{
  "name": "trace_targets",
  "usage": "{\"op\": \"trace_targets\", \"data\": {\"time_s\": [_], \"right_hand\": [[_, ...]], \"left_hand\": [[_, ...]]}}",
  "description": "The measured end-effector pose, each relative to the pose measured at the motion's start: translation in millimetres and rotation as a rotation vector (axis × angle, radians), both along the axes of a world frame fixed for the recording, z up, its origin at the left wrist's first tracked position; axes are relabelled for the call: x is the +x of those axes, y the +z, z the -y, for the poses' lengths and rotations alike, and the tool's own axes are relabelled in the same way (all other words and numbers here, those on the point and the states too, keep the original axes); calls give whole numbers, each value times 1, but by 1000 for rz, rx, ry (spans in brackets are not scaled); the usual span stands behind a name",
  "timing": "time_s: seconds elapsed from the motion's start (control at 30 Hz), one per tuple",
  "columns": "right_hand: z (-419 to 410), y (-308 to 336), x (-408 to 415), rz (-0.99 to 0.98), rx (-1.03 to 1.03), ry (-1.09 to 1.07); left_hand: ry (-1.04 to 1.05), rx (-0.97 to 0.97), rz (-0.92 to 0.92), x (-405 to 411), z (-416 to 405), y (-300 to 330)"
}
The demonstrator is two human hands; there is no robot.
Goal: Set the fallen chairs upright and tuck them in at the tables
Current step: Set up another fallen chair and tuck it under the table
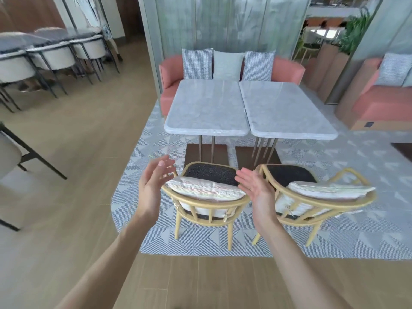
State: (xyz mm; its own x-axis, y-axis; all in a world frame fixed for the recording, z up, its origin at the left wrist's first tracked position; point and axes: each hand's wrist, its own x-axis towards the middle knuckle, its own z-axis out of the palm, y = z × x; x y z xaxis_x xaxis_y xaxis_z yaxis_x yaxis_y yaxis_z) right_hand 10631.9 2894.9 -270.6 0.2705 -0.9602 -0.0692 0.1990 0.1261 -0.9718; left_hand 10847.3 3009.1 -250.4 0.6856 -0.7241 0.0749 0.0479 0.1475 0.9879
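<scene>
Both hands are raised with palms turned toward each other and the fingers spread and relaxed, holding nothing. The left hand (153,186) hovers just beside the left end of the curved backrest of the near-left yellow rattan armchair with a black woven seat and a pale striped back cushion (207,197); the right hand (256,189) hovers at its right end, in the gap between this chair and the second yellow rattan armchair of the same make (312,197).

Both chairs stand upright on the grey patterned rug (356,230), backs toward the camera, each facing one of the two white marble-topped benches (207,108) pushed edge to edge. The chairs sit apart from the near edges of the benches, so tucking in looks to be the step left.

Risks, as I judge them: the two chairs stand close, so pushing the left one skewed could knock its right arm into its neighbour. The legs may drag or catch on the rug and tip the chair forward. Pushing too far could drive the seat front into the brown bench base (206,152). The loose cushion could slip if gripped instead of the frame.
</scene>
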Motion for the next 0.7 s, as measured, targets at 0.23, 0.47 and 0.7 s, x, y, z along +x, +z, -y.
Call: {"op": "trace_targets", "data": {"time_s": [0.23,0.47,0.7], "right_hand": [[47,-58,40,-46,284,-43],[100,-148,86,-215,856,-256],[117,-226,101,-184,1092,-256]], "left_hand": [[19,141,-116,23,48,-59],[60,564,-466,81,118,-165],[92,823,-876,116,141,-252]]}}
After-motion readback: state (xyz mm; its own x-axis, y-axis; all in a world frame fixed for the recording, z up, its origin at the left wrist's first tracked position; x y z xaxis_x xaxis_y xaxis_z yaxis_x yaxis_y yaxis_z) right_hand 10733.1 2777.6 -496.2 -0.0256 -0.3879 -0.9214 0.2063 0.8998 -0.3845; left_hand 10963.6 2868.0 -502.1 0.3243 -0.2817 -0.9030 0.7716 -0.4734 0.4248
